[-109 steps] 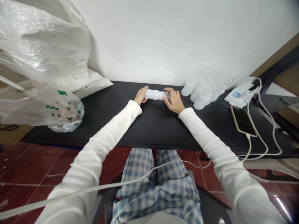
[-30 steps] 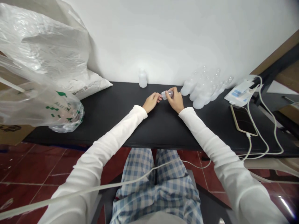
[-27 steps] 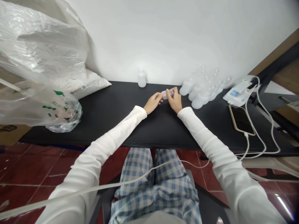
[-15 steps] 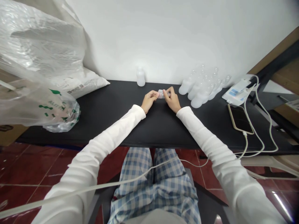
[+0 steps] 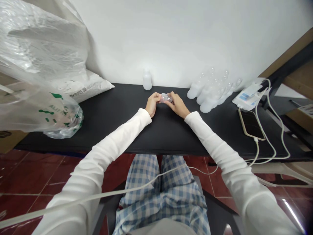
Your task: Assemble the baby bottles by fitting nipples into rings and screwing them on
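Observation:
Above the middle of the black table, my left hand (image 5: 152,103) and my right hand (image 5: 178,103) meet around a small clear plastic piece with a rounded form (image 5: 166,97). The fingers of my left hand pinch its left end. Thumb and fingers of my right hand close on its right side; whether it is one part or two I cannot tell. Behind my hands, against the wall, a translucent white bottle (image 5: 147,80) stands upright. To the right of my right hand several white bottles with clear domed tops (image 5: 207,98) stand in a tight group.
A phone (image 5: 251,124) with a white cable plugged in lies at the right beside white packets (image 5: 248,96). Large plastic bags (image 5: 56,111) cover the table's left end. Another white cable (image 5: 137,189) runs across my lap.
The clear piece has shifted slightly left and turned, showing more of its rounded body. My right hand has opened its grasp around it a little; my left hand moved slightly left.

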The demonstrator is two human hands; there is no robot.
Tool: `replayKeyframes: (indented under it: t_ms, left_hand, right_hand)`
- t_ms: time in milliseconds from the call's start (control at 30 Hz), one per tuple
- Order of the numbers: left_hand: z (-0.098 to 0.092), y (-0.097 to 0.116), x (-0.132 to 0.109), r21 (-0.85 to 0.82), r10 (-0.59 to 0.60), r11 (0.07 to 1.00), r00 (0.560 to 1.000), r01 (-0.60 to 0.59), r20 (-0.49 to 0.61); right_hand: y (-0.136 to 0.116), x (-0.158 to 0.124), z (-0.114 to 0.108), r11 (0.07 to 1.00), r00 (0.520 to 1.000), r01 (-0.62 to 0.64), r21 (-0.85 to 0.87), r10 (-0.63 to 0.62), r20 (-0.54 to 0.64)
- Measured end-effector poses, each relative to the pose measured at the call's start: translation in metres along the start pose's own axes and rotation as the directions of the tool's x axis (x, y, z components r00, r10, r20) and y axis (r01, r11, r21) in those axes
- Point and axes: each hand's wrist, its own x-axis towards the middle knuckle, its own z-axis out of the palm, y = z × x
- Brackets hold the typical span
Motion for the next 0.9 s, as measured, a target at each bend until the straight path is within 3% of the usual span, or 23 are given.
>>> replayKeyframes:
  t_ms: [200, 433, 533, 633, 767, 900]
  left_hand:
    - [-0.006, 0.005, 0.007, -0.005, -0.116, 0.993, 0.993, 0.116, 0.017]
    - [-0.013, 0.006, 0.013, -0.002, -0.268, 0.963, 0.961, 0.269, 0.066]
    - [-0.012, 0.004, 0.009, -0.008, -0.202, 0.979, 0.977, 0.203, 0.062]
    - [-0.008, 0.001, 0.002, 0.054, -0.119, 0.992, 0.991, 0.116, 0.054]
    - [-0.003, -0.002, -0.003, 0.13, -0.038, 0.991, 0.995, 0.025, 0.095]
    - [-0.001, -0.001, -0.004, 0.128, -0.04, 0.991, 0.999, 0.036, 0.035]
  right_hand:
    - [0.004, 0.002, -0.015, 0.929, 0.95, 0.309, -0.205, -0.291, 0.113]
    - [0.004, -0.002, -0.018, 0.906, 0.914, 0.388, -0.168, -0.355, 0.194]
    - [-0.002, -0.004, -0.013, 0.943, 0.953, 0.294, -0.153, -0.278, 0.122]
    - [-0.006, -0.005, -0.009, 0.991, 0.997, 0.083, -0.102, -0.083, 0.006]
    - [-0.003, -0.005, -0.005, 0.982, 0.983, -0.177, 0.062, 0.179, -0.043]
    - [0.0, -0.005, 0.001, 0.963, 0.981, -0.183, 0.2, 0.192, -0.025]
